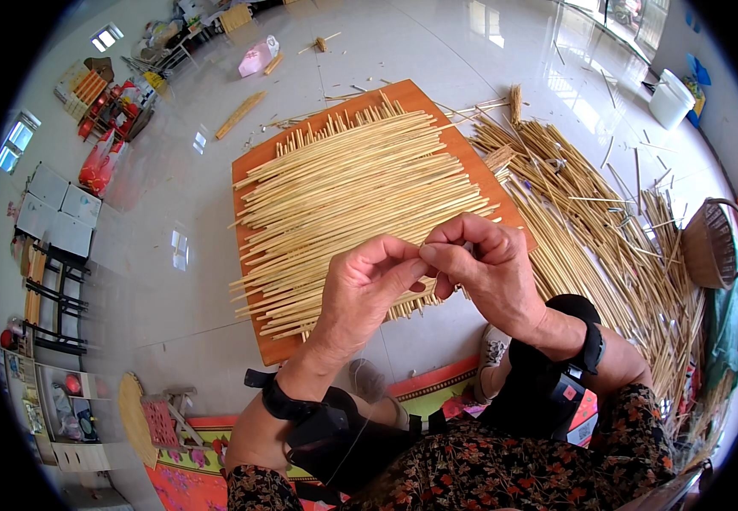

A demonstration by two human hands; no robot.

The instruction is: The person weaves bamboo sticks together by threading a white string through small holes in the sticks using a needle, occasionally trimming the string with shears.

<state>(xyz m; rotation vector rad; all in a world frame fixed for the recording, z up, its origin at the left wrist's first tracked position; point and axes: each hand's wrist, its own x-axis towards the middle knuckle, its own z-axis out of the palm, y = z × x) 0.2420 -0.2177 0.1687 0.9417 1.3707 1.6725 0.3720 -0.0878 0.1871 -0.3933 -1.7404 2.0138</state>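
Observation:
My left hand (367, 285) and my right hand (490, 268) meet in front of me, thumbs and forefingers pinched together tip to tip. Whatever lies between the fingertips is too small to make out. Below my left wrist a fine pale thread (353, 444) runs down toward my lap; where its upper end goes does not show. Just beyond and under my hands, a layer of straw-coloured stalks (356, 196) lies side by side across an orange-brown board (258, 328). More stalks show crosswise beneath that layer at the far edge.
A large heap of loose stalks (616, 230) covers the floor to the right, beside a wicker basket (714, 247). A white bucket (670, 100) stands at the far right. On the left are a small stool (164, 422) and black racks (60, 298). A patterned mat (190, 485) lies under me.

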